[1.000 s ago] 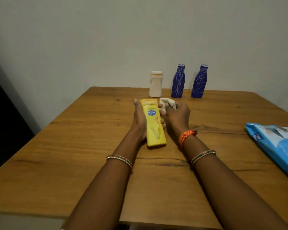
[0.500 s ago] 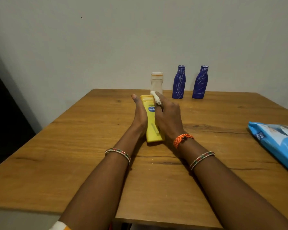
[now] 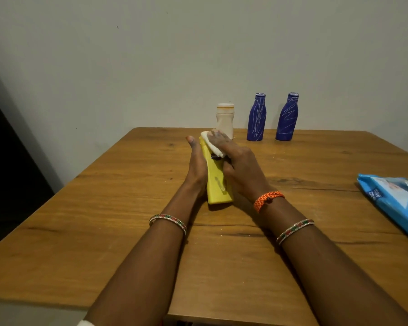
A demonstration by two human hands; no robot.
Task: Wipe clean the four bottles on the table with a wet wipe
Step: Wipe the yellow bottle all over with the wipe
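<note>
A yellow lotion bottle [image 3: 218, 187] lies on the wooden table [image 3: 104, 231], its cap end pointing away from me. My left hand [image 3: 196, 168] holds it along its left side. My right hand [image 3: 239, 168] lies over the bottle's upper half and presses a white wet wipe [image 3: 211, 143] against it near the cap. At the table's far edge stand a white bottle [image 3: 225, 120] and two blue bottles [image 3: 256, 117] [image 3: 287, 117], all upright and apart from my hands.
A blue pack of wet wipes [image 3: 398, 203] lies at the table's right edge, partly out of frame. A pale wall rises just behind the standing bottles. A dark gap runs along the left of the table.
My right hand has moved from beside the bottle's cap onto its top face with the wipe. The bottle has tilted onto its side edge in my left hand.
</note>
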